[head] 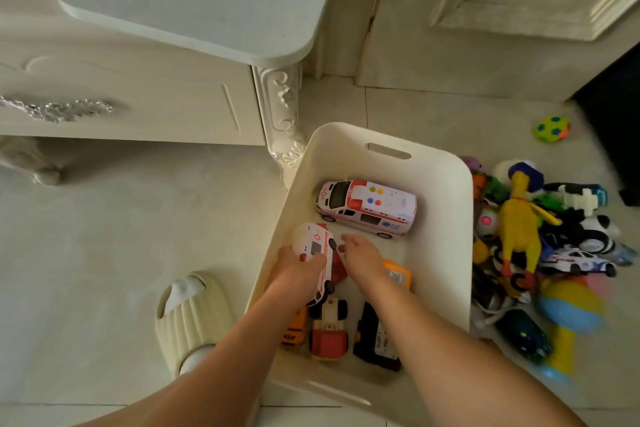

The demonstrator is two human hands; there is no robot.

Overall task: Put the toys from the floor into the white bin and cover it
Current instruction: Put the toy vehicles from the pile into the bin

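At lower centre, a small toy ambulance (317,246) is gripped by the curled left hand (298,270) over the white bin (443,184), apparently for placing, the right hand (362,255) is held loosely spread and empty alongside, and a pile of toys (519,236) is left on the floor at right.

Pale tiled floor (104,236); ornate cream cabinet (145,104); panelled door (519,10).

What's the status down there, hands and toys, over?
Left hand grips small white ambulance over white bin. Right hand open, empty, inside bin. Toy pile on floor right of bin; bin uncovered.
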